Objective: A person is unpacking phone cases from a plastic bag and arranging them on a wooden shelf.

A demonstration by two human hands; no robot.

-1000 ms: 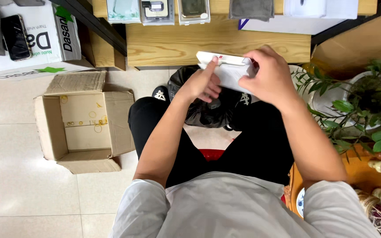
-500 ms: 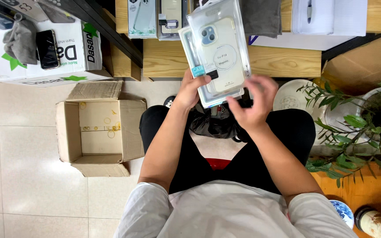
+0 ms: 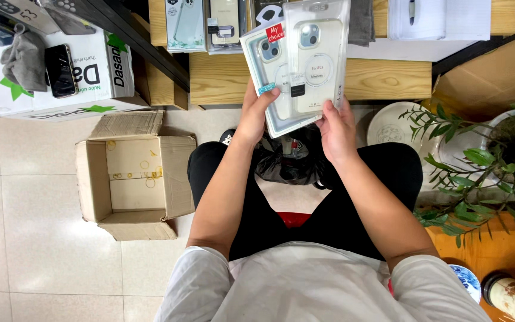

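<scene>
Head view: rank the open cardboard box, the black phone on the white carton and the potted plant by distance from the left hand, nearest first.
From the left hand:
1. Open cardboard box, on the floor, lower left.
2. Black phone, upper left, lying on the white carton.
3. Potted plant, far right, beyond the right hand.

Single head-worn view, straight down

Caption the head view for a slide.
Seated person's left hand and right hand hold two packaged phone cases beside an open cardboard box.
</scene>
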